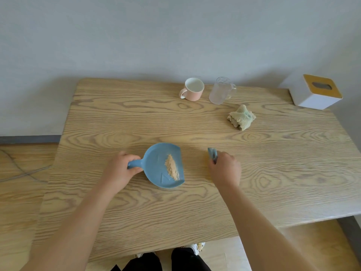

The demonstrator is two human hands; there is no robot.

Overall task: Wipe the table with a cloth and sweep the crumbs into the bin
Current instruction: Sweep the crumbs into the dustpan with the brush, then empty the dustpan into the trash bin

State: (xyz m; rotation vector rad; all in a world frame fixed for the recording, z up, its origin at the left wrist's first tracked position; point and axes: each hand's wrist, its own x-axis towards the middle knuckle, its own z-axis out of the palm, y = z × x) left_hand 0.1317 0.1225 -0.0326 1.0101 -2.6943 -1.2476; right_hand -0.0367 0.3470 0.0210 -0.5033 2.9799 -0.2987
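A blue dustpan lies flat on the wooden table, its open lip facing right. A streak of tan crumbs sits inside it near the lip. My left hand grips the dustpan's short handle. My right hand holds a small blue brush just right of the dustpan; its bristles are blurred against the table. A crumpled pale green-yellow cloth lies apart at the back right. No bin is in view.
A pink mug and a clear glass mug stand at the back edge. A white tissue box with a tan top sits at the back right corner. A cable runs over the floor at left.
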